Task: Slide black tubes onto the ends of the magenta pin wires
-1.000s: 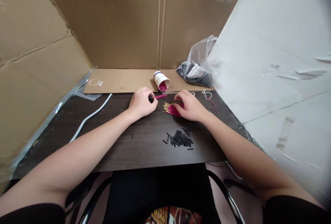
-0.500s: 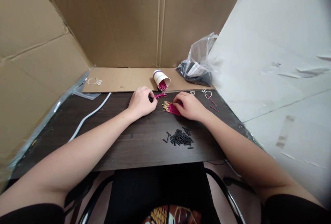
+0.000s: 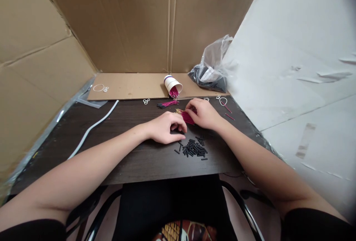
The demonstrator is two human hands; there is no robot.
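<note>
My left hand (image 3: 169,127) hovers over the desk with thumb and fingers apart, holding nothing. Just to its right lies a pile of short black tubes (image 3: 194,148). A flat bunch of pink wires with gold-coloured ends (image 3: 189,118) rests under my right hand (image 3: 202,113), whose thumb and fingertips are closed on it. How many wires are in that grip cannot be made out. Behind my left hand is a small bundle of pink wires with black tubes on their left ends (image 3: 168,104).
A paper cup (image 3: 172,83) lies tipped over with pink wires in its mouth. Behind it to the right stands a clear bag (image 3: 210,75) of black pieces. White rubber bands (image 3: 146,101), loose pink wires (image 3: 229,116) and a pale tube (image 3: 93,129) lie around. Cardboard walls enclose the desk.
My left hand has let go of the black-ended pink wires, leaving them on the desk, and moved toward me and right, toward the black tubes. My right hand stays nearly in place.
</note>
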